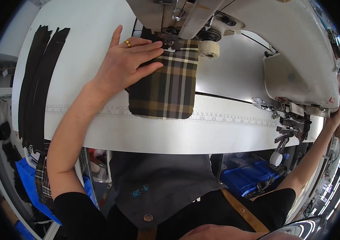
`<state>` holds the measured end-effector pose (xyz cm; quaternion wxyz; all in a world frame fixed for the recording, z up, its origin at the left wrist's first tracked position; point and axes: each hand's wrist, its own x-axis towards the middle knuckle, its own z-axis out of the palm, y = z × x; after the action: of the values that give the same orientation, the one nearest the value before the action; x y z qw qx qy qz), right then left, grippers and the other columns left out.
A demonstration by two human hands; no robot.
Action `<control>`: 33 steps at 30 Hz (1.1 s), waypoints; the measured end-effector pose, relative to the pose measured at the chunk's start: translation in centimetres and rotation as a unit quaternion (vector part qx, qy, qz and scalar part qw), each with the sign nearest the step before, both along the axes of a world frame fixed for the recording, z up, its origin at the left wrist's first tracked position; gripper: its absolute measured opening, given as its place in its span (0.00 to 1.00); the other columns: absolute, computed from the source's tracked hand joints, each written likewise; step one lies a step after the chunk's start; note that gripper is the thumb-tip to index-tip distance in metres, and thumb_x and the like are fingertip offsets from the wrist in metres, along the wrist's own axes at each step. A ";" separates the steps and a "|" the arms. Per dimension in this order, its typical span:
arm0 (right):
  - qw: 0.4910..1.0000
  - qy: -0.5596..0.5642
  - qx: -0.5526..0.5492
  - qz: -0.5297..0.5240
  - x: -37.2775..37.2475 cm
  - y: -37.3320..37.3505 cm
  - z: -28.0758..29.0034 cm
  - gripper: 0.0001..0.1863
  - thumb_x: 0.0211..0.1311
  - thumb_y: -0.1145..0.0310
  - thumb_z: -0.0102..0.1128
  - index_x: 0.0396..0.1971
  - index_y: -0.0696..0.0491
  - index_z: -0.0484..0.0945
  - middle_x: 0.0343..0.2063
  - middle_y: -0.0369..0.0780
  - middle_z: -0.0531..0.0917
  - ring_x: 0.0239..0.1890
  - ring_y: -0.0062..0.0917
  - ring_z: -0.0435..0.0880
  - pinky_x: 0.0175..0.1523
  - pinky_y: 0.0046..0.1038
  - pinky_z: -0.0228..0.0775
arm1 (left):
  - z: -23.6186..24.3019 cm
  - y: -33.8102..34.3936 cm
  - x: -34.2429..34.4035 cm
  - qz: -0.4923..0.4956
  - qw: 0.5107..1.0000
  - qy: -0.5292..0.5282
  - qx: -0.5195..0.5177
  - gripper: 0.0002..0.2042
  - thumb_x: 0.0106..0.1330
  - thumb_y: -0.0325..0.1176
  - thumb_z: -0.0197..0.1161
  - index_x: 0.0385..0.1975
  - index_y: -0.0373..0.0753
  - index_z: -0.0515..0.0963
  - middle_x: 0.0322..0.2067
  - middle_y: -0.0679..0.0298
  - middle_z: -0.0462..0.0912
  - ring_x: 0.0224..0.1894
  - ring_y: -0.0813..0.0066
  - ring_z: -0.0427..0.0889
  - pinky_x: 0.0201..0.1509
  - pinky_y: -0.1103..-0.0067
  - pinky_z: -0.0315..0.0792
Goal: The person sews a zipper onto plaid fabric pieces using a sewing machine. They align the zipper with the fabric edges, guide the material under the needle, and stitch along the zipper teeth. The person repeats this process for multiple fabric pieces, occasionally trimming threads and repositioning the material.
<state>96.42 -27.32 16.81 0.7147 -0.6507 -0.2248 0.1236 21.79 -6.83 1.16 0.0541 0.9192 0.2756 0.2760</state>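
A plaid fabric piece (162, 90) in black, olive and white, with rounded lower corners, lies under the needle area of a sewing machine (294, 36). My left hand (134, 60) rests flat on its left side, fingers stretched toward the presser foot (171, 45), a gold ring on one finger. Dark material shows beneath the fabric's upper left part. At the far right my right hand (333, 120) reaches to the handwheel end of the machine; its fingers are mostly hidden there, so their grip does not show.
Long black strips (38, 88) lie on the left of the white table (154, 136), which has a printed ruler along it. Several small metal attachments (288, 130) hang at the right. Under the table stand a blue case (248, 176) and a blue bin (32, 184) with plaid cloth.
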 end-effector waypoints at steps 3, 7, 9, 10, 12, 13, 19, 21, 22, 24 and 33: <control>0.997 0.010 -0.051 0.055 2.1 -1.9 2.6 0.20 0.63 0.61 0.55 0.51 0.57 0.74 0.46 0.41 0.80 0.48 0.29 0.79 0.52 0.30 0.72 | -0.3 0.2 0.1 -0.013 1.000 -0.012 0.005 0.13 0.57 0.43 0.65 0.39 0.45 0.82 0.43 0.75 0.82 0.47 0.77 0.78 0.67 0.51 0.47; 0.947 -0.166 -0.252 0.107 1.8 2.8 3.6 0.20 0.63 0.57 0.54 0.47 0.57 0.77 0.40 0.40 0.81 0.42 0.25 0.80 0.47 0.26 0.72 | 0.0 -0.3 -0.4 0.008 1.000 0.009 0.026 0.13 0.57 0.42 0.65 0.39 0.44 0.82 0.44 0.74 0.82 0.47 0.76 0.78 0.67 0.52 0.48; 0.931 -0.184 -0.315 -0.012 6.2 -1.9 9.1 0.23 0.63 0.54 0.53 0.45 0.60 0.77 0.38 0.41 0.81 0.40 0.24 0.80 0.44 0.26 0.71 | -1.1 1.0 0.7 -0.039 0.998 -0.034 0.020 0.13 0.57 0.42 0.65 0.39 0.44 0.82 0.44 0.74 0.82 0.47 0.76 0.78 0.67 0.52 0.48; 0.934 -0.165 -0.316 -0.008 5.8 -1.2 8.8 0.23 0.63 0.54 0.53 0.47 0.60 0.76 0.41 0.42 0.80 0.42 0.25 0.79 0.46 0.27 0.71 | -0.9 0.9 0.8 -0.039 0.999 -0.029 0.017 0.13 0.57 0.42 0.65 0.39 0.44 0.82 0.44 0.74 0.82 0.47 0.76 0.78 0.67 0.52 0.48; 0.962 -0.137 -0.236 0.015 2.7 1.2 4.9 0.24 0.64 0.55 0.52 0.50 0.60 0.73 0.46 0.44 0.77 0.46 0.28 0.78 0.49 0.29 0.71 | -0.2 0.2 0.1 -0.013 1.000 -0.006 0.015 0.13 0.57 0.42 0.65 0.39 0.44 0.82 0.44 0.74 0.82 0.47 0.76 0.78 0.67 0.52 0.48; 0.979 -0.134 -0.156 0.016 0.5 1.0 2.7 0.25 0.65 0.55 0.51 0.51 0.60 0.72 0.49 0.45 0.76 0.49 0.29 0.77 0.51 0.30 0.71 | -0.1 0.1 0.0 -0.006 1.000 -0.001 0.014 0.13 0.57 0.42 0.65 0.39 0.44 0.82 0.44 0.74 0.82 0.47 0.76 0.78 0.67 0.52 0.48; 0.976 -0.131 0.164 -0.060 -9.4 -1.0 -8.5 0.27 0.68 0.57 0.47 0.60 0.58 0.62 0.58 0.45 0.69 0.60 0.37 0.69 0.64 0.40 0.60 | -0.6 0.4 0.2 -0.012 1.000 -0.006 0.023 0.13 0.58 0.43 0.64 0.39 0.45 0.82 0.44 0.74 0.82 0.47 0.76 0.78 0.67 0.52 0.49; 0.991 -0.116 0.018 -0.064 -6.6 -0.3 -2.0 0.26 0.66 0.57 0.50 0.57 0.60 0.66 0.52 0.44 0.75 0.54 0.36 0.75 0.59 0.37 0.67 | -0.5 0.2 0.0 -0.005 1.000 -0.003 0.021 0.13 0.58 0.43 0.64 0.39 0.45 0.82 0.44 0.74 0.82 0.47 0.77 0.78 0.67 0.52 0.50; 0.993 -0.081 -0.081 -0.018 -3.8 -0.3 2.0 0.27 0.66 0.56 0.50 0.56 0.61 0.67 0.50 0.44 0.77 0.52 0.36 0.77 0.56 0.36 0.70 | -0.5 0.3 0.1 -0.012 1.000 -0.006 0.022 0.13 0.58 0.43 0.64 0.39 0.45 0.82 0.44 0.74 0.82 0.47 0.77 0.78 0.67 0.52 0.50; 0.985 -0.050 -0.165 0.023 -0.2 -0.4 4.6 0.28 0.67 0.54 0.48 0.55 0.62 0.68 0.49 0.44 0.78 0.50 0.37 0.78 0.55 0.36 0.71 | -0.6 0.5 0.4 -0.021 0.999 -0.013 0.025 0.13 0.58 0.42 0.64 0.39 0.44 0.82 0.44 0.74 0.82 0.47 0.77 0.78 0.67 0.52 0.50; 0.991 -0.034 0.023 -0.127 -4.0 -2.1 -4.5 0.30 0.71 0.49 0.32 0.59 0.58 0.64 0.53 0.43 0.75 0.56 0.37 0.73 0.62 0.39 0.62 | -0.2 -0.1 -0.2 -0.012 1.000 0.004 0.007 0.13 0.58 0.42 0.64 0.39 0.44 0.82 0.44 0.74 0.82 0.48 0.77 0.77 0.67 0.52 0.50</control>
<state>92.40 -29.42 12.35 0.7315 -0.6611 -0.1671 0.0044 21.62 -6.92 1.00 0.0497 0.9239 0.2625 0.2738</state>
